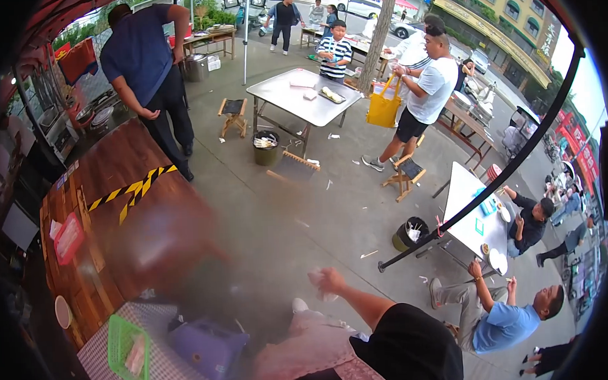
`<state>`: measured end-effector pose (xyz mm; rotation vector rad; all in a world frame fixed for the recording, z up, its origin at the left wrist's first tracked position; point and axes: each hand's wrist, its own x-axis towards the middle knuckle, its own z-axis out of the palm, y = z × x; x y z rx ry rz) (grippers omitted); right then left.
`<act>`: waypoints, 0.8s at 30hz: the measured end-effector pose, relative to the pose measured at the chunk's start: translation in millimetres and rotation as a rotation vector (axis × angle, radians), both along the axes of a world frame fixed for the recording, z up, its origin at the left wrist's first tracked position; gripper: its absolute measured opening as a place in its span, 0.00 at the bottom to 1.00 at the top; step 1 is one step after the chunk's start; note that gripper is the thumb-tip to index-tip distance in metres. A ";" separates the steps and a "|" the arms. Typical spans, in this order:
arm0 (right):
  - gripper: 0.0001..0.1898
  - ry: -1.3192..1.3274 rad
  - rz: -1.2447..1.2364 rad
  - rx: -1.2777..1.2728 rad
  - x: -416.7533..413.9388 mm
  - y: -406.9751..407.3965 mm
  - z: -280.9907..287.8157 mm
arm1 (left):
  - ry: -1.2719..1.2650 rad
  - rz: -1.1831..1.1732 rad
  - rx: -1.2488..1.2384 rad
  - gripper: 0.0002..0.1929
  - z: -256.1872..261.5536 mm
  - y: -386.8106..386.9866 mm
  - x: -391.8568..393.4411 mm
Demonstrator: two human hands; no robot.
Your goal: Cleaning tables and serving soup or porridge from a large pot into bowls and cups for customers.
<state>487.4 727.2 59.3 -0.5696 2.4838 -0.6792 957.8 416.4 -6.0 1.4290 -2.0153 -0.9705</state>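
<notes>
My right hand (331, 283) is stretched out in front of me at the lower middle, past the black sleeve. Thin, see-through plastic is at its fingers; blur hides whether it is held or worn. Below the hand is a pink apron (309, 335), with a light shoe tip above it. My left hand is out of view. To the left, a checked cloth (96, 343) bears a green plastic basket (113, 347) with pale wrapped items inside. Beside it is a purple plastic object (209, 346). A red basket (60, 256) and a paper cup (63, 312) rest on a wooden table (150, 235).
A person (149, 70) in dark blue stands beyond the wooden table. Metal tables (301, 102), folding stools (233, 114) and bins (266, 148) stand ahead. People sit at a table (465, 204) on the right, behind a slanting black pole (504, 180).
</notes>
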 end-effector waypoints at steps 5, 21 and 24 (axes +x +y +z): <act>0.21 -0.029 -0.119 0.054 -96.2 20.9 0.9 | 0.020 0.168 0.168 0.20 -0.2 12.4 -43.9; 0.27 -0.122 -0.367 0.226 -241.1 -6.4 -3.9 | 0.356 0.071 0.330 0.06 85.1 -188.7 -361.1; 0.28 -0.235 -0.187 0.526 -260.7 -25.4 5.2 | 0.475 0.001 0.414 0.08 70.1 -248.1 -433.5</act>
